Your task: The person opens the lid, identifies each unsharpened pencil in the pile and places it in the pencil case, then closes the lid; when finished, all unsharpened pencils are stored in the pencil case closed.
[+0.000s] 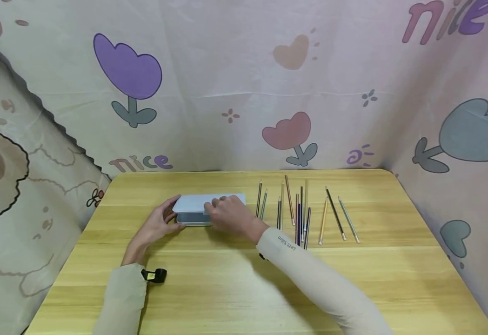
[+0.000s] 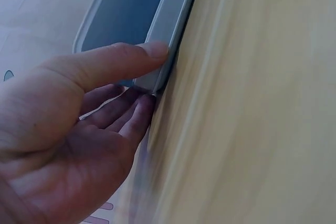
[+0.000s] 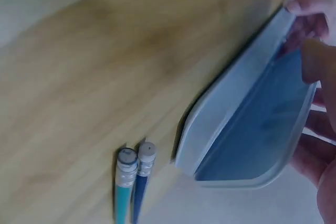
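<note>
A pale blue-grey pencil case sits on the table left of the middle, its lid partly raised. At its left end my left hand holds it. In the left wrist view the thumb presses the base's side wall, with the fingers bent around the end. My right hand pinches the front edge of the lid. The right wrist view looks into the gap beneath the lid, where the blue inner surface shows; most of the case's inside is hidden.
Several pencils lie spread to the right of the case, roughly pointing away from me. Two eraser-tipped pencils show close to the case in the right wrist view. A patterned cloth hangs behind the wooden table.
</note>
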`<action>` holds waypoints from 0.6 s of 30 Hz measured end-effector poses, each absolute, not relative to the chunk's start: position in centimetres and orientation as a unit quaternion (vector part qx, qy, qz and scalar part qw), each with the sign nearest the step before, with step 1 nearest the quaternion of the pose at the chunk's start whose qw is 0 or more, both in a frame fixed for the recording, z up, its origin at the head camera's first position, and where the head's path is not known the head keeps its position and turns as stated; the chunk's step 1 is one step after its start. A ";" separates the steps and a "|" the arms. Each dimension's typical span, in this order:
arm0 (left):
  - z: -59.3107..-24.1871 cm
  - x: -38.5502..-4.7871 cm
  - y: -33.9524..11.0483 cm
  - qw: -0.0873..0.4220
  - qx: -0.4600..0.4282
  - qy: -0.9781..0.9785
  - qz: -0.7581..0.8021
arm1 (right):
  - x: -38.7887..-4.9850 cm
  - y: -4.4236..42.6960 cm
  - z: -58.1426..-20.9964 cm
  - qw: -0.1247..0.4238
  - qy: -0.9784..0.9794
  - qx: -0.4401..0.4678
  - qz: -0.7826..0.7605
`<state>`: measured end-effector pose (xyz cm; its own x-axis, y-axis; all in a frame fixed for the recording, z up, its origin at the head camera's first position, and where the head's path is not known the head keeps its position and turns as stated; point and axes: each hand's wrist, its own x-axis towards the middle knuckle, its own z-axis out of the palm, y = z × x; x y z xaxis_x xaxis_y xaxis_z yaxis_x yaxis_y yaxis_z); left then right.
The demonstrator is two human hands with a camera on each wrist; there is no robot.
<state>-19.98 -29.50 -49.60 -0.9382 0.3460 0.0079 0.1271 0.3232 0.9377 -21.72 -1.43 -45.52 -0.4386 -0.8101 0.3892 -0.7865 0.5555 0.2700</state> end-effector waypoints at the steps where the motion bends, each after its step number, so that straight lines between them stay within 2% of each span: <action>1: -49.6 -20.0 -29.5 0.100 0.145 0.808 0.562 | -21.9 -1.2 -45.5 0.247 -0.848 0.470 -0.002; 10: -49.7 -20.0 -29.5 0.112 0.140 0.809 0.559 | -23.6 0.9 -46.1 0.270 -0.835 0.445 0.177; 18: -49.7 -20.1 -29.5 0.110 0.143 0.806 0.564 | -24.3 3.6 -46.8 0.204 -0.838 0.351 0.365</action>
<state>-20.15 -29.48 -49.74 -0.9348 0.3549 -0.0161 0.1064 0.3227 0.9405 -24.29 3.56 -46.77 -0.6698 -0.4403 0.5979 -0.7376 0.4872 -0.4676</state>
